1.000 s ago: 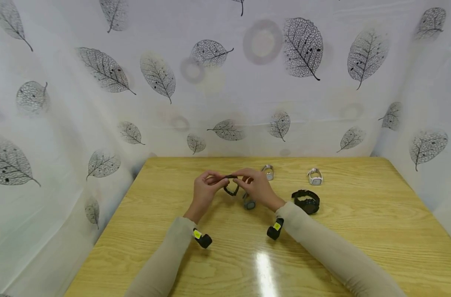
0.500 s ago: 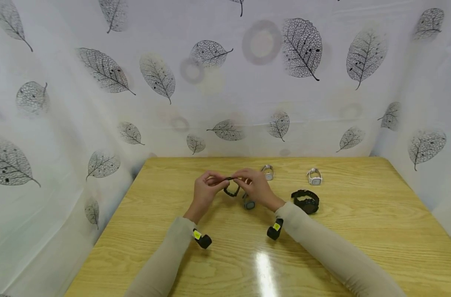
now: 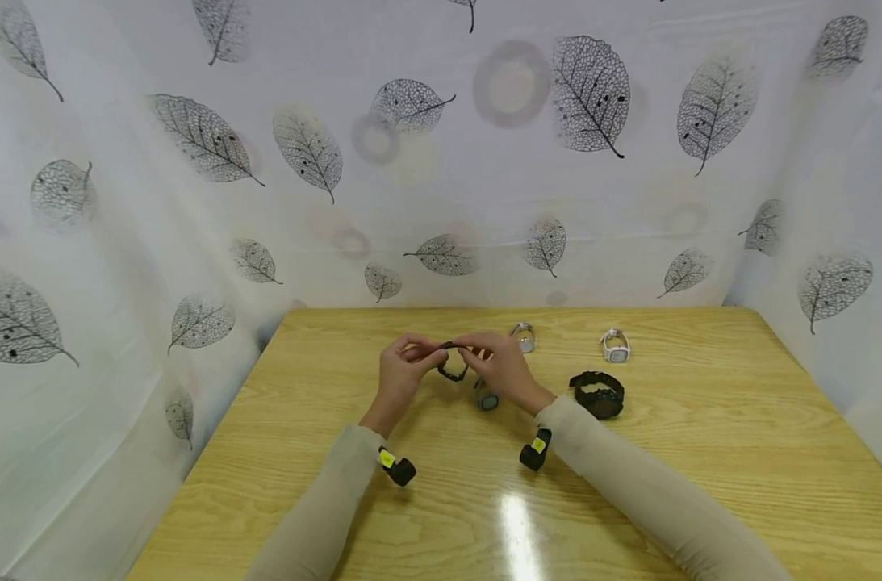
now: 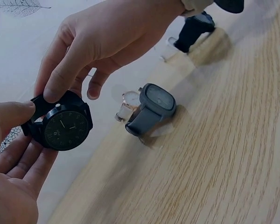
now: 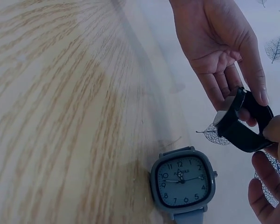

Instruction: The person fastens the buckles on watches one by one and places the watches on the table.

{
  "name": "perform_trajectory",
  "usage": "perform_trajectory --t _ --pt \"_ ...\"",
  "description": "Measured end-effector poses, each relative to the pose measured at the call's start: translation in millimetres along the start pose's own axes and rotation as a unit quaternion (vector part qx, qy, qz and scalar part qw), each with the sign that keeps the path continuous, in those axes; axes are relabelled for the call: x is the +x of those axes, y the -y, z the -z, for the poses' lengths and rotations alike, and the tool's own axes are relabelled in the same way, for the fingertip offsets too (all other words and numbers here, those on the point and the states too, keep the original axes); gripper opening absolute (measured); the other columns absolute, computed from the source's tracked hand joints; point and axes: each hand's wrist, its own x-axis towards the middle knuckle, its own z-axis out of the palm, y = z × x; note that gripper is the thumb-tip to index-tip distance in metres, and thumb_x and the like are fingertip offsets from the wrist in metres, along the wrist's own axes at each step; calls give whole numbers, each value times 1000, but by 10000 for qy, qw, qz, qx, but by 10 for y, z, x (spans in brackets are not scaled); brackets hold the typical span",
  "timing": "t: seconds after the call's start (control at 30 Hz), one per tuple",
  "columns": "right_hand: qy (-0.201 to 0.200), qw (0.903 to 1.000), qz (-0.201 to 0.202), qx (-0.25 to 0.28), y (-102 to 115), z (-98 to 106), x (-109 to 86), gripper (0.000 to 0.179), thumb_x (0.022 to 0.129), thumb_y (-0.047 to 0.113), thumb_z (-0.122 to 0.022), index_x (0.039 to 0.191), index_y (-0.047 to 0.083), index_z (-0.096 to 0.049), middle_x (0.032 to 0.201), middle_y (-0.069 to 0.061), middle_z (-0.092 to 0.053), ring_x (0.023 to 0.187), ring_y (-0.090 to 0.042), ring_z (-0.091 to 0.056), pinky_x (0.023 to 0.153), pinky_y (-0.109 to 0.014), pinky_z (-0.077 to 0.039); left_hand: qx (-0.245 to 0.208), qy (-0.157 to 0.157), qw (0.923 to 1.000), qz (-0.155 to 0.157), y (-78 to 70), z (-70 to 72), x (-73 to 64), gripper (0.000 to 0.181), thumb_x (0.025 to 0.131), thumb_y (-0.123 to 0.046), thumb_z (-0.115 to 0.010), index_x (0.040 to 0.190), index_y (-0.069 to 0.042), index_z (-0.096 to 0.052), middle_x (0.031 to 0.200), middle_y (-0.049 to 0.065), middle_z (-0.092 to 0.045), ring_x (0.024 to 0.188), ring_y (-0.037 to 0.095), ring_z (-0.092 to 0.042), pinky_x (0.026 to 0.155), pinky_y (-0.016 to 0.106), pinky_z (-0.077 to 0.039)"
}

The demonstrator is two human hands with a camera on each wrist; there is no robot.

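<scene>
Between both hands is a black wristwatch (image 4: 67, 129) with a round dark dial and a black strap closed in a loop. My left hand (image 3: 403, 373) pinches the strap from the left, thumb on top. From the right, my right hand (image 3: 504, 367) pinches the same strap between thumb and fingers. In the left wrist view the dial faces the camera, and the two thumbs lie close together on the strap. A grey-blue square watch (image 5: 182, 181) sits on the table just below my right hand, its numbered dial plain in the right wrist view.
On the wooden table (image 3: 303, 484), a white-strapped watch (image 3: 525, 339) stands behind my right hand. Farther right are a white square watch (image 3: 616, 347) and a large black watch (image 3: 600, 395), the latter close to my right sleeve. A leaf-print curtain (image 3: 441, 161) hangs behind.
Both hands stay in almost the same place on the black watch. Its strap shifts very slightly between the fingers; the other watches have not moved.
</scene>
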Motion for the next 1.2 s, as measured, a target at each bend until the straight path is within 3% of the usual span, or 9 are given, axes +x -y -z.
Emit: perform_trajectory --t 0.8,1.0,1.2 --pt "-40 9982 602 -35 -26 -34 47 16 98 6 -71 110 10 -79 109 -6 -73 77 -13 -63 61 -29 -56 -164 19 9998 83 -8 -9 20 22 86 4 -81 99 3 -63 98 14 -77 96 23 -75 87 38 -62" --pt "-76 9993 374 18 -24 -47 73 18 99 11 -71 115 10 -78 109 -5 -75 76 -14 -65 60 -29 -56 -225 -139 9996 133 0 -7 23 19 88 2 -79 99 1 -64 97 14 -77 89 23 -75 83 39 -63" --pt "135 9990 -201 378 -18 -23 58 37 102 19 -68 138 13 -66 121 -6 -73 88 -15 -69 72 -33 -61 -961 -632 9925 402 -49 -18 57 22 88 1 -79 102 6 -63 97 20 -76 87 28 -76 84 48 -62"
